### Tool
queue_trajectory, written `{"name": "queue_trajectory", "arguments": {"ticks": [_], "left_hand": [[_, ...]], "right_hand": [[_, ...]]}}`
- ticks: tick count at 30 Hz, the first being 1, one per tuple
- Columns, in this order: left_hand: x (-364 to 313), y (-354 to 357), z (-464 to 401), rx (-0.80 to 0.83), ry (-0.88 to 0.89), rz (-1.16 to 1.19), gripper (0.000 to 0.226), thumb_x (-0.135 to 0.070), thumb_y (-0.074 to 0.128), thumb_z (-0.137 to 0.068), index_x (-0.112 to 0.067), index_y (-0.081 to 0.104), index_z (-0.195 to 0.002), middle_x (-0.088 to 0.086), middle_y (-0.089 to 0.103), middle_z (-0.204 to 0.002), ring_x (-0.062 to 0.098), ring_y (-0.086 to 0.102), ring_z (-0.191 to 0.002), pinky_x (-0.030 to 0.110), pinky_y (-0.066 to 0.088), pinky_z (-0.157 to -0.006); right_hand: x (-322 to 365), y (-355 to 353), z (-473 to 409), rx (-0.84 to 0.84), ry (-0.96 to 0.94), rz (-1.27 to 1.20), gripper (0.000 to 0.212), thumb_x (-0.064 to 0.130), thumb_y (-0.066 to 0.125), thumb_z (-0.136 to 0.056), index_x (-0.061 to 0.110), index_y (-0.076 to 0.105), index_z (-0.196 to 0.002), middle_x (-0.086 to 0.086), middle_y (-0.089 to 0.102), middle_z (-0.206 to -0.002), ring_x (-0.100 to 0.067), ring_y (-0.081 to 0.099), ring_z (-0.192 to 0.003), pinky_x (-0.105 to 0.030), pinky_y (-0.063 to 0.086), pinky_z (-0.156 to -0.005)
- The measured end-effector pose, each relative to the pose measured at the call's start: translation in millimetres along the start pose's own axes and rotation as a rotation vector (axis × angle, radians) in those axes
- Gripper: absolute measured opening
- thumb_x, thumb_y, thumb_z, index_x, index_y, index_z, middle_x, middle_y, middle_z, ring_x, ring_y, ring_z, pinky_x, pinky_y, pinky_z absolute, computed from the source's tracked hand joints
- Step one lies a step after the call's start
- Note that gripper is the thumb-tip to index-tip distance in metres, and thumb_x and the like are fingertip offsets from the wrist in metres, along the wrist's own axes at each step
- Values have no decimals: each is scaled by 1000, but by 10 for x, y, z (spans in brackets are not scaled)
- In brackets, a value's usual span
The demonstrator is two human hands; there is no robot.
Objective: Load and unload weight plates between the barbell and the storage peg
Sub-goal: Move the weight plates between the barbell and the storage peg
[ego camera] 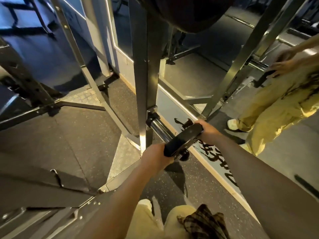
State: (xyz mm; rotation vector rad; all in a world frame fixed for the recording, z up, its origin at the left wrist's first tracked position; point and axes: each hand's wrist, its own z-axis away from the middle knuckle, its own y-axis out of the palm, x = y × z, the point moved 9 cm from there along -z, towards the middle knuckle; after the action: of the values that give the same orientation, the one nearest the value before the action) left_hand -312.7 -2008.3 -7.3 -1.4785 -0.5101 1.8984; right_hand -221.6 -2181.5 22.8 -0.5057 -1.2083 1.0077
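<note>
I have a small black weight plate (183, 141) between my two hands, edge-on to me, and it sits on the chrome storage peg (158, 125) that sticks out low from the grey rack upright (143, 75) toward me. My left hand (155, 156) curls around the near-left rim, fingers wrapped under the edge, and my right hand (208, 130) clamps the far-right rim the same way; I hold opposite sides so the plate stays square to the peg and its hole does not bind. The plate is close to the outer end of the peg, whose tip (183, 155) shows just beneath it, while the bare length of chrome runs back to the upright. Whether I am sliding it on or drawing it off I cannot tell from here. A big dark plate (186, 12) hangs higher up on the same rack, at the far top. To the right a wall mirror (198, 71) shows my reflection (276, 94) in the same tan trousers. Either way, the next move calls for a straight pull or push along the peg.
</note>
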Motion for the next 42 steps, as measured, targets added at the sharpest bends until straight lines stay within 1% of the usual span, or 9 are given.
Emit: {"name": "queue_trajectory", "arguments": {"ticks": [9, 13, 20, 24, 26, 29, 33, 39, 42], "left_hand": [[117, 75, 79, 2, -52, 100, 36, -21, 71, -82, -21, 60, -116, -5, 66, -97, 12, 63, -93, 28, 53, -89], [350, 179, 231, 2, -112, 219, 35, -12, 70, -85, -18, 58, -117, -4, 64, -99, 12, 61, -93, 17, 48, -81], [694, 567, 334, 86, -201, 400, 48, -12, 80, -74, -23, 61, -116, -1, 68, -106, 18, 62, -107, 47, 47, -101], [546, 465, 371, 103, -203, 368, 48, -17, 80, -75, -26, 60, -118, -6, 66, -111, 13, 60, -108, 38, 48, -101], [436, 400, 346, 91, -156, 320, 48, -17, 79, -77, -23, 60, -121, -5, 67, -112, 12, 61, -107, 34, 49, -100], [149, 326, 260, 102, -85, 248, 41, -20, 75, -80, -25, 60, -118, -6, 68, -105, 10, 64, -97, 30, 53, -92], [-40, 306, 113, 132, -28, 186, 35, -18, 71, -82, -23, 60, -115, -12, 63, -86, 5, 63, -82, 21, 55, -78], [123, 373, 177, 146, 5, 216, 35, -19, 72, -83, -25, 60, -115, -15, 62, -90, -3, 60, -82, 11, 46, -71], [267, 479, 274, 125, 21, 229, 35, -16, 73, -81, -31, 58, -109, -15, 63, -90, -5, 61, -83, 13, 46, -76]], "right_hand": [[-42, -34, 48, -132, -124, 106, 24, 7, 67, -83, 19, 59, -103, -4, 62, -104, -23, 58, -97, -39, 49, -89], [188, -41, 257, -182, -164, 330, 30, 17, 62, -87, 26, 53, -114, 3, 56, -116, -23, 54, -103, -34, 43, -93], [649, 222, 512, -152, -280, 742, 58, 26, 69, -82, 23, 43, -133, -1, 42, -139, -27, 33, -133, -41, 25, -112], [607, 91, 479, -51, -405, 653, 35, 18, 60, -86, 23, 50, -120, 3, 53, -124, -19, 45, -119, -32, 31, -101], [444, -21, 406, 40, -325, 505, 21, 22, 59, -89, 23, 53, -110, 5, 57, -115, -16, 50, -110, -29, 38, -94], [70, -73, 275, 134, -130, 216, 22, 12, 66, -85, 18, 56, -104, -1, 60, -104, -20, 55, -100, -28, 44, -84], [-204, -33, 178, 120, -77, 123, 26, 6, 69, -82, 23, 54, -96, 0, 62, -98, -23, 59, -97, -35, 48, -86], [-41, -68, 222, 60, -157, 334, 23, 10, 66, -83, 28, 52, -81, 7, 58, -85, -15, 56, -84, -21, 45, -73], [129, -55, 330, -2, -230, 565, 18, 16, 63, -83, 30, 53, -88, 12, 56, -88, -9, 53, -88, -24, 45, -83]]}}
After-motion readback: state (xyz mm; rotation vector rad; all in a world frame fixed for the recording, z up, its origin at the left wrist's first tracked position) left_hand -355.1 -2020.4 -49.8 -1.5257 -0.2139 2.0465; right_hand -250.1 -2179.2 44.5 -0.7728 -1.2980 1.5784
